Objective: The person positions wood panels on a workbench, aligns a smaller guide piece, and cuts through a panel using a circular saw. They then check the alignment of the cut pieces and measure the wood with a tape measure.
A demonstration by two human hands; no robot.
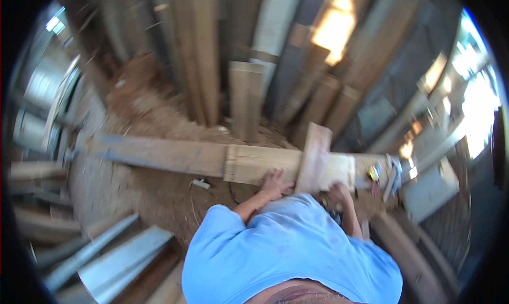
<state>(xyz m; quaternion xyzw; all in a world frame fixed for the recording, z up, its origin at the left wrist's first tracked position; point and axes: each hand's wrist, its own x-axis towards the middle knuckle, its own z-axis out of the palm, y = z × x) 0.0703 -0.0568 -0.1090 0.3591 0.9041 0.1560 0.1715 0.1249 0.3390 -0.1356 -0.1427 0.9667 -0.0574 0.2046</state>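
A pale wooden board lies lengthwise on a long, worn wooden beam in front of me. A shorter wooden piece rests across the board, its far end sticking out beyond it. My left hand lies on the board's near edge with its fingers spread, left of the crosspiece. To the right of the crosspiece, my right hand is curled at the board's near edge. Blur hides what its fingers hold, if anything. A yellow tape measure sits on the beam's right part.
Metal tools lie at the beam's right end. Tall planks stand along the far side, beside a heap of brown sawdust or soil. Lumber offcuts pile up at lower left, and thick timbers lie at lower right.
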